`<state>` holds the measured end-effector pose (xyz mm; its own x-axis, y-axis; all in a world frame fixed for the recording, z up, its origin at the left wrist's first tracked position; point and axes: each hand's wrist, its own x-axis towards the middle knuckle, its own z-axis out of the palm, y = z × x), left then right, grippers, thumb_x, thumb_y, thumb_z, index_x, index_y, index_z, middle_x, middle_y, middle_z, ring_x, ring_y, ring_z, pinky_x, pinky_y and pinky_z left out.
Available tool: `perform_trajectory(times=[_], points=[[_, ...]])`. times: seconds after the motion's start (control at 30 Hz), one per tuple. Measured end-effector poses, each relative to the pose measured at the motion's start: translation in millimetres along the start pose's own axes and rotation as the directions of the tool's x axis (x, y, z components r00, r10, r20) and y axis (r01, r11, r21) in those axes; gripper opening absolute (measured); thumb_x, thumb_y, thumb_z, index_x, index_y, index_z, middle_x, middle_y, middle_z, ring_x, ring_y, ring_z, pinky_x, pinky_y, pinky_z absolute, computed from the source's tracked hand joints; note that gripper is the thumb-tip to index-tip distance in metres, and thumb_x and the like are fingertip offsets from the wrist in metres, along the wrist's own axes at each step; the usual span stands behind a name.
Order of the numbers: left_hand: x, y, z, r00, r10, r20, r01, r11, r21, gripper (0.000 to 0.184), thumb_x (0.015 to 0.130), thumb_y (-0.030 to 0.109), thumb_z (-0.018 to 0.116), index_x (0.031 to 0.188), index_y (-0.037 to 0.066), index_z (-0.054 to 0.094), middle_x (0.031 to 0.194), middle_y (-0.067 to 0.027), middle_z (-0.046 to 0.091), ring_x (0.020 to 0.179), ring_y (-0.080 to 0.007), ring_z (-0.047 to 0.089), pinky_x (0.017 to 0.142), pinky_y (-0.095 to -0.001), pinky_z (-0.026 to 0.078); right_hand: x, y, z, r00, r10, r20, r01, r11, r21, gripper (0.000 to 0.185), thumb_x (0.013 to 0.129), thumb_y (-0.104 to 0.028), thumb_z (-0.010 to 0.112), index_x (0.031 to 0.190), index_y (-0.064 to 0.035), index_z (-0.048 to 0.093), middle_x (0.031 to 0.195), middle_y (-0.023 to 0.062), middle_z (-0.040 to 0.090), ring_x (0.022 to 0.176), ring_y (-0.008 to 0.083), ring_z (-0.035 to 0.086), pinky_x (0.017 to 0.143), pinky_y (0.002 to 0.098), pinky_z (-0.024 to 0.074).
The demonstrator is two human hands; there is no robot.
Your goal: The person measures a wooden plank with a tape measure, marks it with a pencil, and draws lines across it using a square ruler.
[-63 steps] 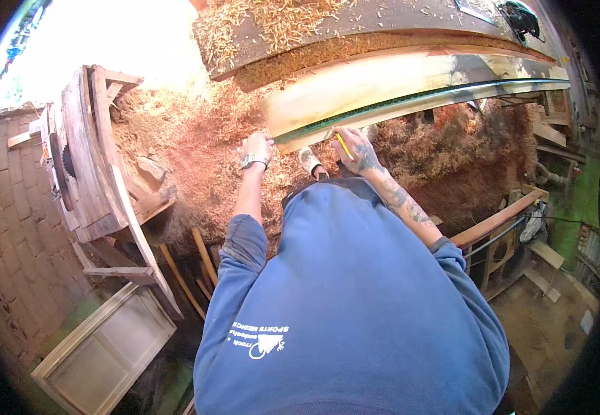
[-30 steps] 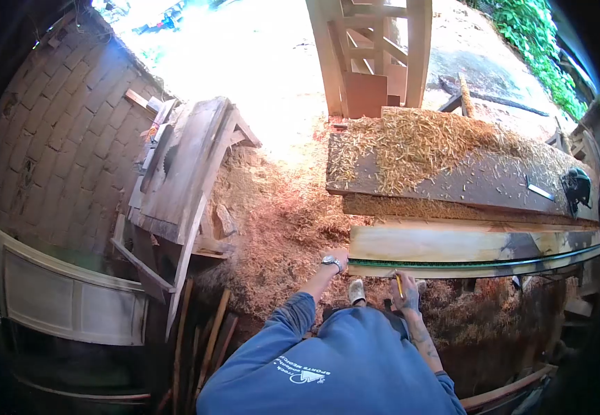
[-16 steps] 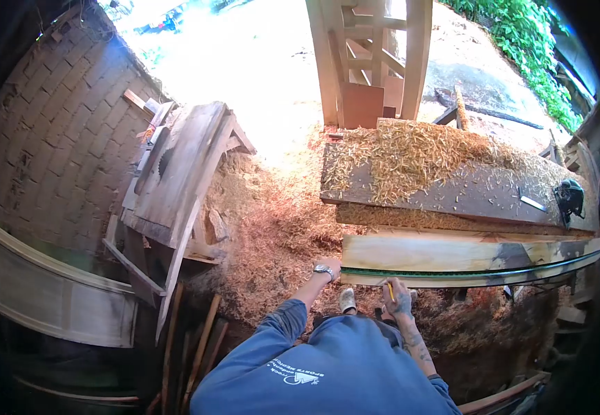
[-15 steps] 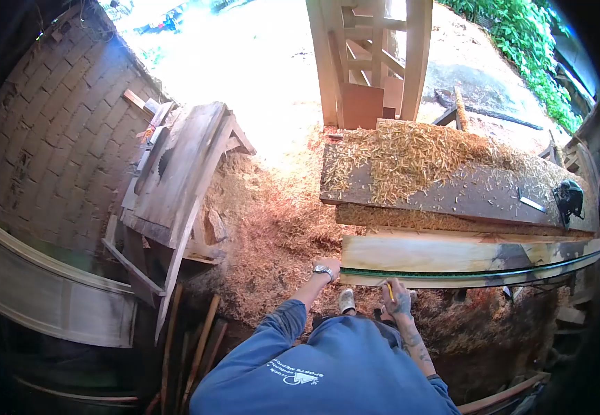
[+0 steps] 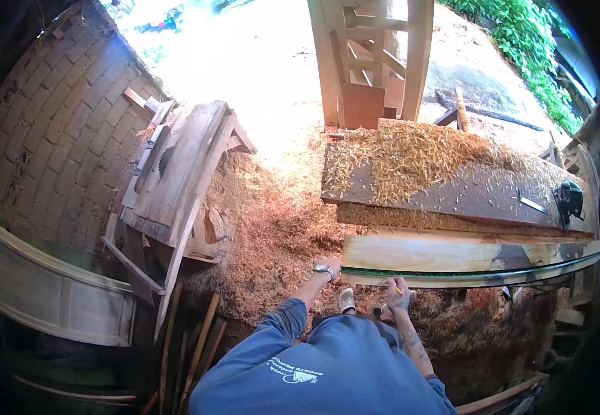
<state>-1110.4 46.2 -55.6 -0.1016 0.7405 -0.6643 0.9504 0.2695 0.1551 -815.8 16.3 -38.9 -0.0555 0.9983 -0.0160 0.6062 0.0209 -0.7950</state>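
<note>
A long pale wooden board point(image 5: 410, 252) lies lengthwise in front of me. Along its near side runs a thin dark green tape measure point(image 5: 466, 275), stretching to the far right. My left hand point(image 5: 332, 265), with a watch on the wrist, is closed at the left end of the board, where the tape starts; its fingertips are partly hidden. My right hand point(image 5: 398, 296) pinches a yellow pencil point(image 5: 398, 288) at the board's near edge, a short way right of my left hand.
Behind the board stands a workbench point(image 5: 355, 185) heaped with wood shavings point(image 5: 431, 155), with a dark power tool point(image 5: 568, 200) at its right. To the left is a wooden saw table point(image 5: 182, 173) with a toothed blade showing. Shavings cover the floor; timber strips point(image 5: 203, 339) lean at lower left.
My right hand has shifted slightly up towards the board, and the pencil has turned in its fingers. My left hand stays at the board's end.
</note>
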Motion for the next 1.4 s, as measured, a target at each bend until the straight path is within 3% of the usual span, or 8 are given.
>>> perform_trajectory(times=[0.07, 0.17, 0.37, 0.6, 0.83, 0.87, 1.0, 1.4], points=[[12, -6, 12, 1.0, 0.01, -0.018, -0.01, 1.0, -0.01, 0.025, 0.087, 0.031, 0.06, 0.109, 0.03, 0.072, 0.124, -0.0049, 0.068, 0.119, -0.0346, 0.058, 0.1, -0.0716, 0.035, 2, -10, -3, 0.999, 0.052, 0.014, -0.051, 0.998, -0.035, 0.019, 0.094, -0.026, 0.058, 0.101, -0.0089, 0.061, 0.087, 0.0172, 0.067, 0.086, 0.0376, 0.064, 0.076, 0.0522, 0.0474], [13, -7, 16, 0.999, 0.02, -0.038, -0.02, 1.0, 0.005, 0.026, 0.087, 0.032, 0.059, 0.11, 0.031, 0.072, 0.123, -0.0041, 0.068, 0.119, -0.035, 0.058, 0.101, -0.0722, 0.035, -3, -41, -19, 0.979, -0.176, 0.106, 0.202, 0.913, -0.355, 0.018, 0.093, -0.026, 0.058, 0.098, -0.0091, 0.06, 0.088, 0.0161, 0.067, 0.088, 0.0355, 0.063, 0.076, 0.0518, 0.045], [-1, -2, 0, 0.999, 0.034, -0.013, -0.034, 0.998, 0.052, 0.028, 0.087, 0.032, 0.06, 0.112, 0.034, 0.071, 0.122, -0.0039, 0.069, 0.121, -0.0347, 0.057, 0.102, -0.0705, 0.037, -12, -45, -13, 0.951, -0.302, 0.064, 0.299, 0.853, -0.428, 0.019, 0.092, -0.027, 0.057, 0.096, -0.0086, 0.058, 0.092, 0.0129, 0.068, 0.095, 0.036, 0.062, 0.077, 0.0519, 0.0431], [3, -4, 2, 0.999, 0.044, 0.009, -0.044, 0.999, 0.027, 0.028, 0.086, 0.031, 0.06, 0.112, 0.034, 0.071, 0.122, -0.0047, 0.069, 0.121, -0.0344, 0.059, 0.098, -0.069, 0.04, 1, -39, -19, 0.992, -0.123, 0.036, 0.129, 0.96, -0.25, 0.02, 0.092, -0.028, 0.059, 0.091, -0.0087, 0.064, 0.093, 0.0149, 0.069, 0.092, 0.0381, 0.064, 0.079, 0.052, 0.0468], [11, -14, 12, 0.985, 0.155, -0.075, -0.158, 0.987, -0.034, 0.023, 0.087, 0.033, 0.058, 0.105, 0.027, 0.073, 0.102, -0.0087, 0.074, 0.097, -0.0345, 0.07, 0.083, -0.0619, 0.051, 4, -16, -13, 0.999, 0.053, 0.005, -0.052, 0.993, -0.103, 0.027, 0.093, -0.032, 0.061, 0.097, -0.0085, 0.073, 0.092, 0.0195, 0.071, 0.09, 0.0383, 0.068, 0.079, 0.046, 0.0529], [3, -11, 6, 0.979, 0.161, -0.129, -0.159, 0.987, 0.023, 0.024, 0.087, 0.034, 0.058, 0.104, 0.026, 0.073, 0.1, -0.009, 0.075, 0.093, -0.0345, 0.071, 0.08, -0.0607, 0.052, 4, -25, -14, 0.996, 0.074, -0.053, -0.084, 0.971, -0.225, 0.028, 0.093, -0.033, 0.062, 0.097, -0.0084, 0.074, 0.092, 0.018, 0.072, 0.09, 0.0371, 0.069, 0.079, 0.0463, 0.054], [-3, -7, -7, 0.993, 0.112, -0.032, -0.108, 0.988, 0.106, 0.026, 0.087, 0.034, 0.057, 0.106, 0.024, 0.073, 0.109, -0.0097, 0.073, 0.102, -0.0336, 0.069, 0.085, -0.056, 0.053, -3, -29, -22, 0.982, -0.177, -0.061, 0.153, 0.947, -0.284, 0.019, 0.091, -0.027, 0.063, 0.091, -0.0116, 0.074, 0.091, 0.0124, 0.073, 0.083, 0.033, 0.069, 0.077, 0.0458, 0.0542], [-8, 0, -18, 0.995, 0.054, 0.079, -0.058, 0.997, 0.058, 0.033, 0.085, 0.031, 0.063, 0.117, 0.024, 0.069, 0.119, -0.0088, 0.07, 0.113, -0.0302, 0.065, 0.095, -0.0556, 0.05, 12, -49, -45, 0.975, 0.215, 0.063, -0.202, 0.965, -0.169, 0.038, 0.098, -0.042, 0.054, 0.103, -0.0093, 0.073, 0.095, 0.0174, 0.072, 0.096, 0.0387, 0.068, 0.084, 0.0487, 0.0531]])
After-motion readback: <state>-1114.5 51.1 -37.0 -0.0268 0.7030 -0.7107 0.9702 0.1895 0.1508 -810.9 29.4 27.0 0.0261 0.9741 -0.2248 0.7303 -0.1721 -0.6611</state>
